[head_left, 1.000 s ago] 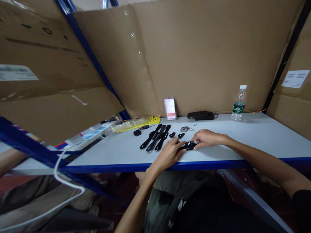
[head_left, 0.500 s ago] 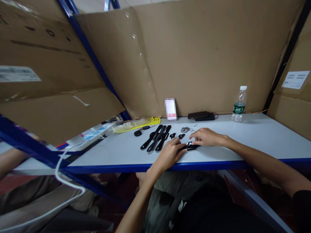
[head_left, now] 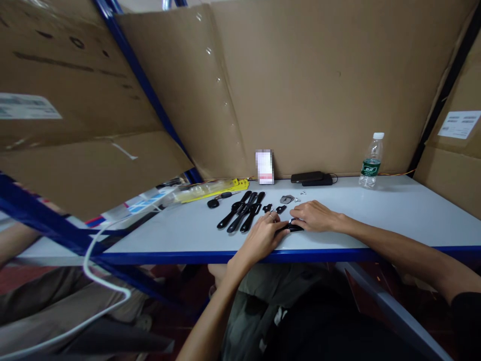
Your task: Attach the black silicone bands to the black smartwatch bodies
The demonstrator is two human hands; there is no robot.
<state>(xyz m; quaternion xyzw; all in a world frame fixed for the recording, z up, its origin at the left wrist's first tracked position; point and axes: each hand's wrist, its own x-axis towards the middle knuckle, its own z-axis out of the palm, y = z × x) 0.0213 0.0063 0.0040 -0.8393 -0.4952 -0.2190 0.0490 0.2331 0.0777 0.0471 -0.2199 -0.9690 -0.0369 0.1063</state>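
My left hand [head_left: 263,236] and my right hand [head_left: 313,216] meet over a small black watch body [head_left: 291,227] lying on the light grey table [head_left: 394,210] near its blue front edge. Fingers of both hands pinch it from either side and partly hide it. Several black watch straps [head_left: 243,210] lie in a row just left of my hands. Two small black pieces [head_left: 273,208] sit beyond my left fingers. A small grey metal part [head_left: 287,199] and tiny bits lie a little farther back.
A water bottle [head_left: 370,161] stands at the back right. A dark phone-like block [head_left: 310,177] and a small white card [head_left: 264,166] rest against the cardboard wall [head_left: 300,85]. Yellow packets [head_left: 214,189] and a black key fob [head_left: 214,202] lie at the left. A white cable [head_left: 93,281] hangs lower left.
Both hands stay on the black watch body. My right hand has slid slightly left and closed in over it. The view has shifted a little.
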